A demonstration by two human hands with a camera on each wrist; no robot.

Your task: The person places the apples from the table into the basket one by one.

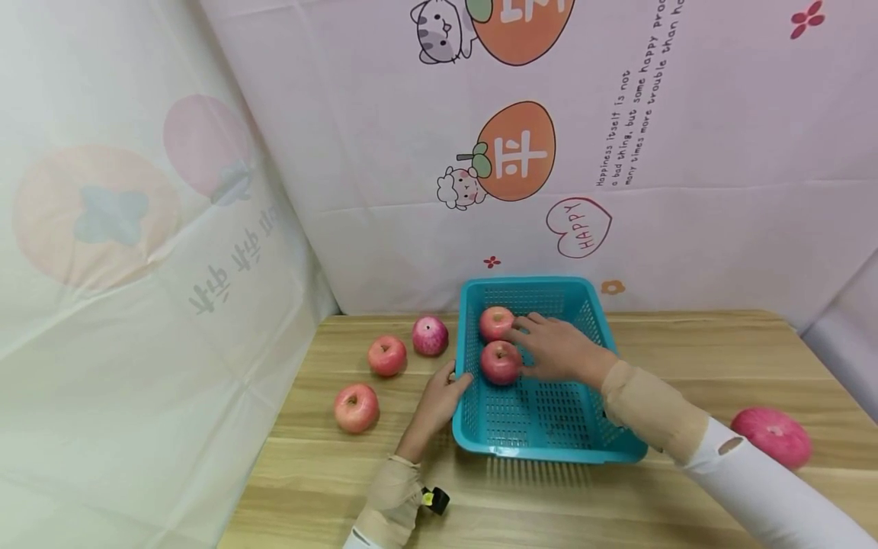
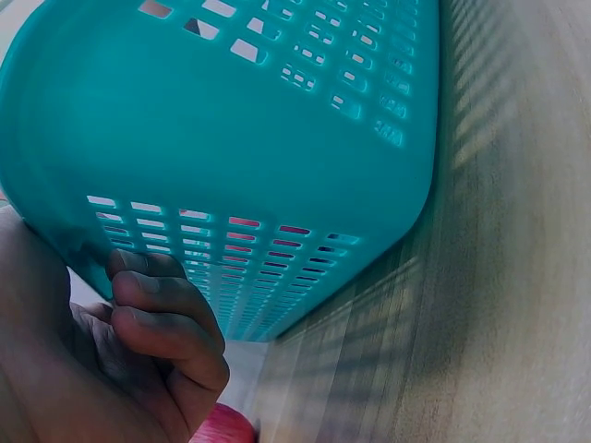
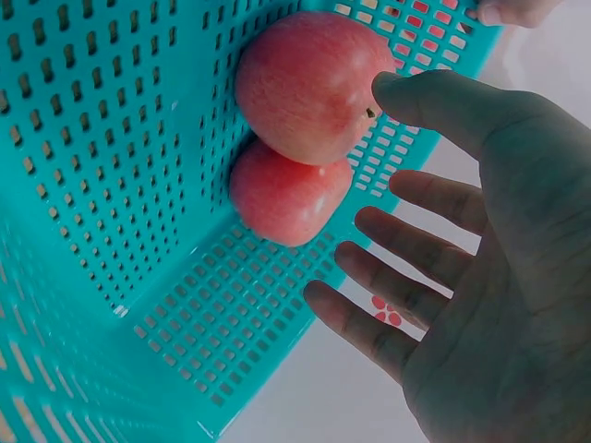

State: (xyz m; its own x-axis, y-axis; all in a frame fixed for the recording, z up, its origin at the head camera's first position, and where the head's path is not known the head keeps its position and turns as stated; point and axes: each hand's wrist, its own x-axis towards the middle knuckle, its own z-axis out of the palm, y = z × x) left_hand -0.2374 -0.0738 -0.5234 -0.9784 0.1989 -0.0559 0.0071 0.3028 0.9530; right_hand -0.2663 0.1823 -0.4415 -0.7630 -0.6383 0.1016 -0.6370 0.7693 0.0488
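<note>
A teal plastic basket [image 1: 549,450] stands on the table with two red apples inside, one apple [image 1: 497,324] behind the other apple [image 1: 501,363]. My left hand [image 1: 439,400] grips the basket's left rim, thumb over the edge and fingers curled against the outer wall, as the left wrist view shows. Over the basket, my right hand [image 1: 559,347] has its fingers spread and palm beside the apples. In the right wrist view its thumb [image 3: 416,97] overlaps the nearer apple [image 3: 314,88] near the stem, and the other fingers are nearly straight.
Left of the basket on the wooden table [image 1: 309,488] are a red apple [image 1: 357,408], another apple [image 1: 387,356] and a round pink-purple fruit [image 1: 430,336]. A larger pink fruit [image 1: 771,436] lies to the right, near my right sleeve. A printed cloth [image 1: 384,252] hangs behind.
</note>
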